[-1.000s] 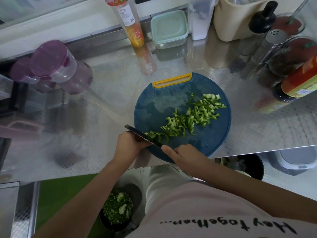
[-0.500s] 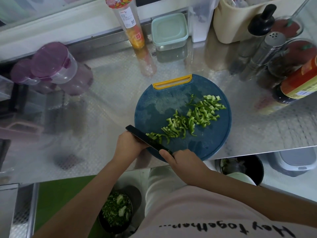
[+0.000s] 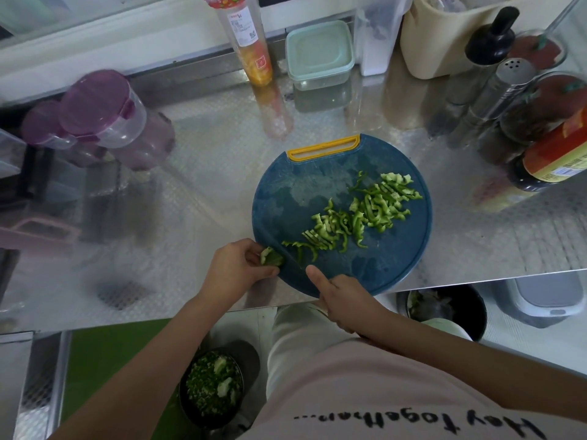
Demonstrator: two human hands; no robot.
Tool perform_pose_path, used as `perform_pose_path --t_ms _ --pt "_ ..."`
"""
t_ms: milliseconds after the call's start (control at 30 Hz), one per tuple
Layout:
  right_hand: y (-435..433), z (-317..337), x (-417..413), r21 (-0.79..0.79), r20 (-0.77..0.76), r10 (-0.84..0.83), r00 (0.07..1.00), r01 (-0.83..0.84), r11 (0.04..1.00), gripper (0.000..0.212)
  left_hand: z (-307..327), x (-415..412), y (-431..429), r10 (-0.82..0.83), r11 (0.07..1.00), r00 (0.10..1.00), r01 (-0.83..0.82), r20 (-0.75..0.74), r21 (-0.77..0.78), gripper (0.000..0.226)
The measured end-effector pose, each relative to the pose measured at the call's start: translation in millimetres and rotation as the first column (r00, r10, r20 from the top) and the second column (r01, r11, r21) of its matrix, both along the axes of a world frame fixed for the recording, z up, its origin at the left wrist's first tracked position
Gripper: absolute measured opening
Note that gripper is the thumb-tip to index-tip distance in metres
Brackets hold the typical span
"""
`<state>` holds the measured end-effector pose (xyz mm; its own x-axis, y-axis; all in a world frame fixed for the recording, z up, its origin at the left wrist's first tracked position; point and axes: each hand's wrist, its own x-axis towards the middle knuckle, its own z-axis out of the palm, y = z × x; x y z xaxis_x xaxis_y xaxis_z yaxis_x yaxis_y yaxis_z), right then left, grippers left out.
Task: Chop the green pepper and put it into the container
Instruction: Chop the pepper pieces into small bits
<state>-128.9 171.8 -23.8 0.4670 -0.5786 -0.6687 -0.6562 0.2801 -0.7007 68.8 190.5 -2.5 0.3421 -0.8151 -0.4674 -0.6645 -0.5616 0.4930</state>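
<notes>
Two purple-lidded clear plastic jars [image 3: 101,112] far left on the shiny embossed steel tabletop [image 3: 197,173]. My left hand [image 3: 235,271]: grip pinching one leftover pale green pepper piece [image 3: 270,257] at the left edge of one round blue cutting board [image 3: 317,185], yellow handle slot on top. One knife [image 3: 293,260], blade edge-on, hard to see; my right hand [image 3: 343,296] grip wrapped round its handle. Chopped pepper strips [image 3: 359,214], thin, curly, bright green, too many to count, run diagonally across the board. One mint-lidded square container [image 3: 319,54] at the back, closed.
</notes>
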Motion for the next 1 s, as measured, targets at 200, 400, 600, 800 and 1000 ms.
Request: perform_pose_path --t_ms 200,400,600,800,1000 --pt "-9.9 2.1 -8.3 0.068 0.002 -0.233 0.973 0.232 0.970 0.069 -3.7 -6.1 3.6 0.015 0.999 0.999 -0.017 -0.046 -0.031 0.035" --pt "-17.3 2.9 -16.5 0.095 0.041 -0.379 0.924 0.374 0.922 0.063 -5.4 -14.0 2.5 0.000 0.998 0.999 -0.003 -0.037 -0.065 0.042" --pt "-6.4 0.7 -19.0 -0.059 -0.044 -0.041 0.998 0.038 0.998 0.059 -8.5 -19.0 2.2 0.119 0.991 0.987 -0.125 -0.108 -0.054 0.036" --pt "-4.6 -3.5 -17.8 -0.210 -0.123 0.094 0.988 -0.118 0.970 0.062 -14.3 -22.4 -2.9 0.306 0.951 0.935 -0.310 -0.180 0.007 0.015" --pt "1.9 -9.2 -13.3 -0.243 -0.089 0.192 0.977 -0.208 0.947 0.078 -12.5 -26.2 -11.3 0.343 0.939 0.928 -0.337 -0.146 0.066 0.008"
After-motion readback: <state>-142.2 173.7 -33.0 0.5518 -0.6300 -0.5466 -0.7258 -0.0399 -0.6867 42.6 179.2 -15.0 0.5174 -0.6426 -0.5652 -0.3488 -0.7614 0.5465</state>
